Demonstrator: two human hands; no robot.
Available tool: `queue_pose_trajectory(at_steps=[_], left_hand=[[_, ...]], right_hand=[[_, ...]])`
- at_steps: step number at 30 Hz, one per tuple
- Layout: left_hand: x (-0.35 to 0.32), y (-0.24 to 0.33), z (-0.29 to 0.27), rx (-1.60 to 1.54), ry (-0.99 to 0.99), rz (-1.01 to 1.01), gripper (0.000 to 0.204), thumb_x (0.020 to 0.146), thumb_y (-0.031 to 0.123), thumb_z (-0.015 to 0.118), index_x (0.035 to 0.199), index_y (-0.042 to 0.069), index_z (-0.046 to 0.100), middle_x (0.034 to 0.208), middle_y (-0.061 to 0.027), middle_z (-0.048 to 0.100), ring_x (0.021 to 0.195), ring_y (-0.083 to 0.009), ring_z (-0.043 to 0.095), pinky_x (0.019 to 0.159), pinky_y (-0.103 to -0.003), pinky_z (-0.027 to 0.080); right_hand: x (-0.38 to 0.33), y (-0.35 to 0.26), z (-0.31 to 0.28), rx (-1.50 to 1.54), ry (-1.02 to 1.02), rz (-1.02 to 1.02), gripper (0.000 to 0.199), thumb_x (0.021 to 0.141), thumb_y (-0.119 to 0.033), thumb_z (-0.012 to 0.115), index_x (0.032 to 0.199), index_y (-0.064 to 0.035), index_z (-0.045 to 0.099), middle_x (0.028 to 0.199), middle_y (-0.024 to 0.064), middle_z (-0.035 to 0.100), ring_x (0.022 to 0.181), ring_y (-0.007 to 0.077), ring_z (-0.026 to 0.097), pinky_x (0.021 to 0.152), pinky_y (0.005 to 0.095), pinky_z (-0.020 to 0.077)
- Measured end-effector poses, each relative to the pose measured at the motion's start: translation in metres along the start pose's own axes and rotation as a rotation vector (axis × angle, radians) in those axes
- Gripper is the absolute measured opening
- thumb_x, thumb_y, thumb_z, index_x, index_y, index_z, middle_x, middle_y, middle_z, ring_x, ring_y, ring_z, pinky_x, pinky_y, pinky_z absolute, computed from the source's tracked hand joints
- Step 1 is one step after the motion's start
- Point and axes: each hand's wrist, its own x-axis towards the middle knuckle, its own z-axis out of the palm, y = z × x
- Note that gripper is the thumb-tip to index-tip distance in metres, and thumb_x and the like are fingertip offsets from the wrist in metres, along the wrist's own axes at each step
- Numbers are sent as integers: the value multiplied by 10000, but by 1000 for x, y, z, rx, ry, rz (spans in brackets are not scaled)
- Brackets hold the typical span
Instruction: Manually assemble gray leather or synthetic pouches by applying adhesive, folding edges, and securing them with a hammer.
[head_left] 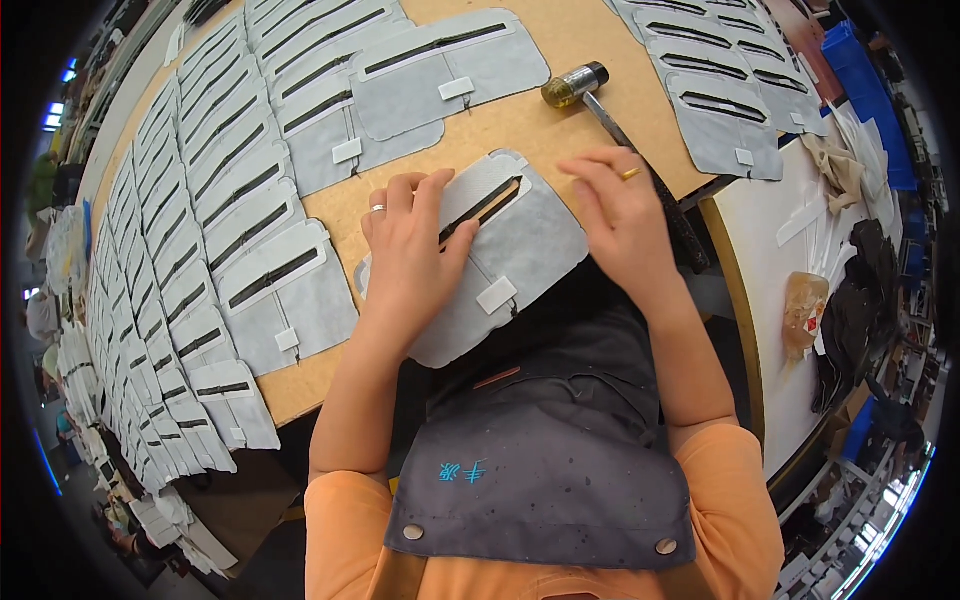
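We are pressing both spread hands, left hand [410,250] and right hand [618,205], flat on a grey fabric panel [500,255], its black slot apparently running diagonally up-right between them.

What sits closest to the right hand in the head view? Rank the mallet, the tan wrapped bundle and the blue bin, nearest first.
1. The mallet: just beyond the right hand, its black handle running past the fingers.
2. The tan wrapped bundle: off to the right, on the white table.
3. The blue bin: far right, near the picture's upper edge.
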Motion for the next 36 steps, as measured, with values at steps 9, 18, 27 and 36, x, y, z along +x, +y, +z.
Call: queue_pose_trajectory(at_steps=[9,18,27,36], left_hand=[[2,12,20,-52,-21,85,317,819,148,682,1125,91,623,1097,-118,546,1037,-294,484,893,-440,345],[11,-8,-15,-426,-166,-412,358,822,239,721,1025,-33,611,900,-129,670,808,-255,647,726,-372,498],[-44,5,-16,-1130,-505,-493,296,1024,207,459,1205,-12,542,984,-90,651,826,-164,654,745,-297,537],[-40,-20,-25,111,155,164,176,855,134,654,1002,39,635,1070,-87,620,1043,-255,589,898,-376,418]], right_hand=[[-10,-9,25,-42,-97,-56,120,817,-86,658,927,-65,614,992,59,597,924,253,556,795,378,427],[-2,-5,12,434,41,213,173,855,-42,621,1027,-23,614,1044,105,588,978,250,581,853,332,469],[-3,-13,-3,263,41,121,142,888,5,568,1017,-6,628,1024,115,607,976,265,589,850,336,472],[16,-47,67,201,-260,-289,296,776,24,596,1067,-6,641,1058,121,623,1008,297,588,863,386,480]])
